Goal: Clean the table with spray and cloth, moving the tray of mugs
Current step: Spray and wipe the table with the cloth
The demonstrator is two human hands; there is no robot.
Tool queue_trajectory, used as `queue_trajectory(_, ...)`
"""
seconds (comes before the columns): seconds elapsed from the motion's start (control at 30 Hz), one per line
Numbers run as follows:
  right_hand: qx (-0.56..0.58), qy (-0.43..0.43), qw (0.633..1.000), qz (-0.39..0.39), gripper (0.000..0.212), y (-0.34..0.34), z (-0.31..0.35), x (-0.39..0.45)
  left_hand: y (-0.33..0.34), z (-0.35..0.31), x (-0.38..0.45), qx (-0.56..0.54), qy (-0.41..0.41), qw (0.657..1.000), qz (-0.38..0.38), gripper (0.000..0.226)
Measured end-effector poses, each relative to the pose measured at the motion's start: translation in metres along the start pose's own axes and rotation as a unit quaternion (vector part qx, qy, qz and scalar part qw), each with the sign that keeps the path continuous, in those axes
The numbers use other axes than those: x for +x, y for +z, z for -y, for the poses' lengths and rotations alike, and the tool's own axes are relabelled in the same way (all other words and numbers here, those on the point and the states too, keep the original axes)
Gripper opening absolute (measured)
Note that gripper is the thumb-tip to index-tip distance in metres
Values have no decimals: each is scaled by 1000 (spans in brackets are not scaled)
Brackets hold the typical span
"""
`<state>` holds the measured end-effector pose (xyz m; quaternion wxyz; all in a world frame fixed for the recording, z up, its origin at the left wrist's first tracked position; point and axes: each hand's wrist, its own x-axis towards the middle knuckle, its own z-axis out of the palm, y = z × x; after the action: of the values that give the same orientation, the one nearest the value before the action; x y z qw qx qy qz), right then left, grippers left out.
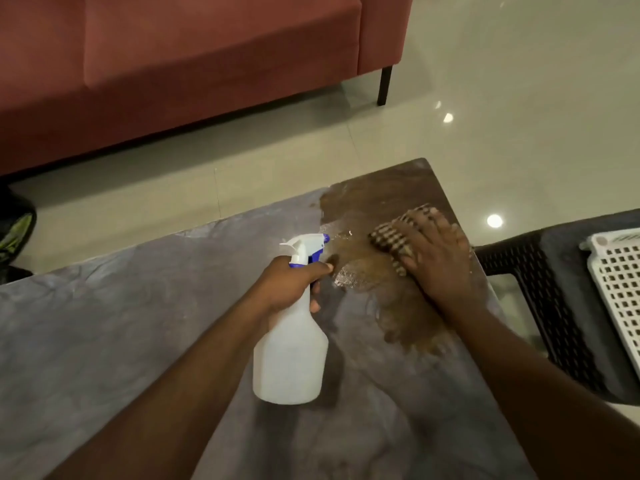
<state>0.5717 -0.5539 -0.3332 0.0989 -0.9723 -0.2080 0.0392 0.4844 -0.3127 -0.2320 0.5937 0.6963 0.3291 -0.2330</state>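
Left hand (pixel 289 284) curled round neck of white spray bottle (pixel 291 355), nozzle aimed toward right hand. Right hand (pixel 434 258) flat, fingers spread, pressing checked cloth (pixel 389 237) onto worktop (pixel 121 323). Wet brown patch (pixel 363 202) around and beyond right hand; dry grey surface under and left of left hand. White perforated tray (pixel 620 282) on dark chair (pixel 540 289), right of right hand. Red sofa (pixel 190 64) beyond both hands.

At three o'clock the white tray (pixel 620 275) runs off the frame edge, its contents out of sight. The right hand (pixel 433 258) covers most of the checked cloth (pixel 388 237). At nine o'clock a dark object (pixel 15 233) is cropped, unidentifiable.
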Motion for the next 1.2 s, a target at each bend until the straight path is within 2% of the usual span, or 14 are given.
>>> queue_trajectory(0.07,9,118,993,-12,55,-3,12,7,11,9,-14,5,2,1000,21,26)
queue_trajectory(0.1,13,118,993,-7,54,-2,28,0,18,13,-22,4,-3,999,37,26)
queue_trajectory(0.23,-22,-130,990,45,52,6,37,-122,43,35,-53,7,-20,998,66,26)
queue_trajectory(0.3,-28,-147,988,32,55,-3,-9,-167,57,48,-68,6,-34,998,59,31)
queue_trajectory(0.43,6,180,983,-24,55,-17,-29,-154,88,58,-81,0,-19,997,81,28)
queue_trajectory(0.47,14,209,977,-38,57,-14,-13,-148,95,58,-82,13,-12,996,85,29)
queue_trajectory(0.6,-17,-6,999,-32,52,3,17,-219,113,64,-87,71,-3,993,99,31)
queue_trajectory(0.67,-15,-44,999,-6,54,-4,-9,-271,114,65,-95,72,-7,990,123,25)
queue_trajectory(0.83,-12,266,963,-32,58,-15,-24,-260,122,76,-107,77,-10,991,106,24)
queue_trajectory(0.87,-7,257,965,-46,59,-10,-7,-259,129,83,-112,74,-14,992,100,24)
queue_trajectory(0.93,-14,104,993,-45,62,8,21,-288,140,94,-122,77,-25,992,99,24)
queue_trajectory(1.0,-13,-30,999,6,63,19,20,-351,145,102,-132,99,-38,987,118,25)
queue_trajectory(1.03,4,-39,999,24,62,14,5,-378,147,104,-137,107,-41,985,126,26)
queue_trajectory(1.2,-6,200,980,1,57,-14,-43,-367,160,122,-154,104,-44,990,89,23)
